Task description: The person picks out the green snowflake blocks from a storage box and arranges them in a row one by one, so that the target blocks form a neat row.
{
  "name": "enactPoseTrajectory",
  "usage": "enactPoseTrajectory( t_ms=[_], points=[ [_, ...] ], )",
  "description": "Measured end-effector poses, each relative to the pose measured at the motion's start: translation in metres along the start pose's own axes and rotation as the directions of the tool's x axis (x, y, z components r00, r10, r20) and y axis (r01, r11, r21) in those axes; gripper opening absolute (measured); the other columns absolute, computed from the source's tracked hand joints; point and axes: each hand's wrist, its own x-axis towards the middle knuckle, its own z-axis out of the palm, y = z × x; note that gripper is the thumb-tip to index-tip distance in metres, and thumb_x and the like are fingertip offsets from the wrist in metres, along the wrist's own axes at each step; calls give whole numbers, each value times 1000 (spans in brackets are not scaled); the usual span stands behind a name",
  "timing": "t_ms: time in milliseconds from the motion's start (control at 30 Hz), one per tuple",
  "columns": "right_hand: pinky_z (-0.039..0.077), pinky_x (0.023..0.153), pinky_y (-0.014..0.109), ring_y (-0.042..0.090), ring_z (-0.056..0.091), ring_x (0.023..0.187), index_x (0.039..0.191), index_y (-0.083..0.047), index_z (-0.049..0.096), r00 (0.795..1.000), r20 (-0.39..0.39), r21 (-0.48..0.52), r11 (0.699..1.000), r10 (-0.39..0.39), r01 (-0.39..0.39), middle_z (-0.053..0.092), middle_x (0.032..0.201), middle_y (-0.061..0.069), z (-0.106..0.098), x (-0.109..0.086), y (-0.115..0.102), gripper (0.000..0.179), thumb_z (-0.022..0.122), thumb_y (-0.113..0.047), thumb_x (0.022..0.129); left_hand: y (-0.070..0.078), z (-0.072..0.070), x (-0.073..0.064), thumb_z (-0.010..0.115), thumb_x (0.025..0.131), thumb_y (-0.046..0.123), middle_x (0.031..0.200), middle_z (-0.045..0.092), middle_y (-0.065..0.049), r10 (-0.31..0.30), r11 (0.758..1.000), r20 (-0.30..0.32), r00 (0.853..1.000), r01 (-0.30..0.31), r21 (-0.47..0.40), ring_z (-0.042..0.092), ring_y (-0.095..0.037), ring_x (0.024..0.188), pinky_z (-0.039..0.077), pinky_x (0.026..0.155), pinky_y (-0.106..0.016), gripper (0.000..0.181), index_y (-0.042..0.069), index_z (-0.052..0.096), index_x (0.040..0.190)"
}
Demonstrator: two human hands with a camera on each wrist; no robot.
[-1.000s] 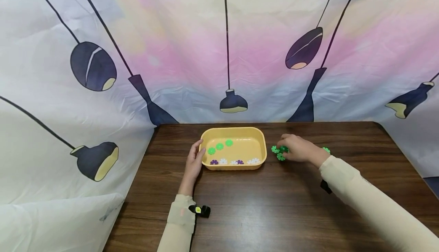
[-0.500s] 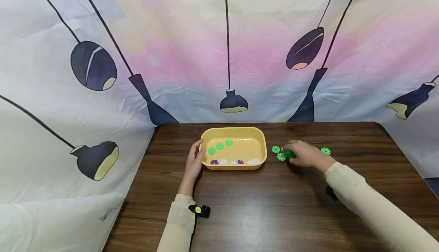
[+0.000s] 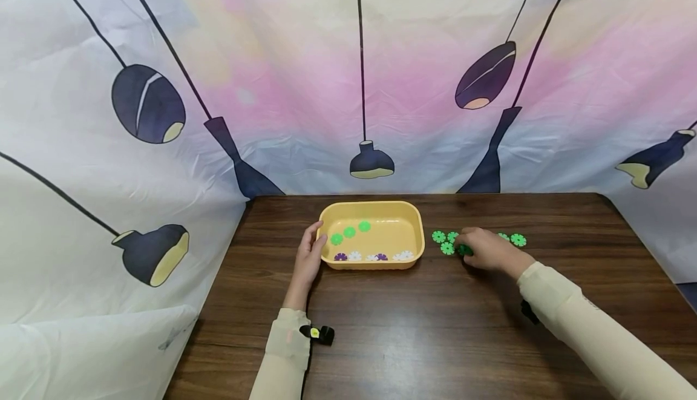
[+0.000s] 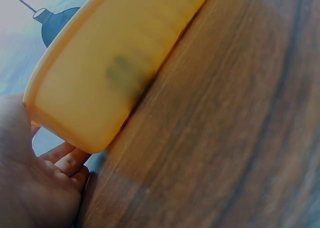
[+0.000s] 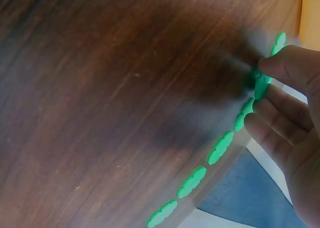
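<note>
My left hand [image 3: 309, 259] grips the left end of a yellow plastic tray [image 3: 422, 239]. In the left wrist view, that hand's fingers [image 4: 70, 160] reach round the tray's corner. To the right of the tray, my right hand [image 3: 488, 250] is low over the table and pinches a green snowflake disc [image 3: 464, 250]. The right wrist view shows this held disc [image 5: 261, 85] between thumb and fingers, partly hidden. Several more green discs [image 3: 448, 248] lie flat on both sides of the right hand, and it covers some from the head view.
Inside the tray are several loose discs: green ones [image 3: 350, 232] at the left, white [image 3: 403, 256] and purple ones [image 3: 340, 257] along the front wall. A brown wooden table [image 3: 392, 327] carries everything. A printed cloth [image 3: 305, 85] hangs behind the table's far edge.
My right hand has shifted a little to the right and nearer, with a green disc at its fingertips. More green discs now show beside it. The left hand and the tray have stayed put.
</note>
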Motion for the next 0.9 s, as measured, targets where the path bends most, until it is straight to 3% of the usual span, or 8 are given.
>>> enactPoseTrajectory(
  t_ms=[100, 300, 600, 900],
  points=[
    [60, 79, 47, 32, 70, 96, 109, -2, 77, 1000, -9, -13, 1000, -9, 9, 70, 108, 14, 1, 0, 0, 22, 81, 0, 87, 0, 0, 0, 51, 112, 12, 170, 24, -27, 0, 1000, -2, 1000, 0, 3, 15, -39, 160, 24, 125, -56, 46, -4, 44, 154],
    [59, 87, 54, 48, 64, 117, 107, -5, 78, 1000, -21, -36, 999, 5, -6, 68, 117, 22, 4, -1, 1, 21, 82, -1, 87, 1, 0, 1, 51, 112, 12, 169, 27, -25, -3, 1000, -4, 1000, 3, 1, 18, -39, 159, 26, 124, -55, 46, -4, 44, 154],
    [57, 71, 40, 24, 65, 90, 103, -9, 77, 999, -39, -18, 1000, -2, 1, 65, 104, 8, 0, -2, 2, 19, 83, -1, 87, -1, 0, 2, 51, 112, 12, 169, 26, -26, 1, 1000, -6, 1000, -1, -8, 15, -39, 160, 24, 125, -55, 46, -5, 44, 154],
    [56, 69, 37, 21, 66, 85, 110, -2, 76, 997, -60, 19, 999, -39, 40, 66, 101, 9, -14, 10, -4, 25, 74, 8, 87, -3, 0, 2, 50, 112, 12, 170, 24, -27, 6, 1000, 4, 1000, -6, -17, 18, -39, 159, 27, 123, -57, 46, -4, 43, 155]
  ],
)
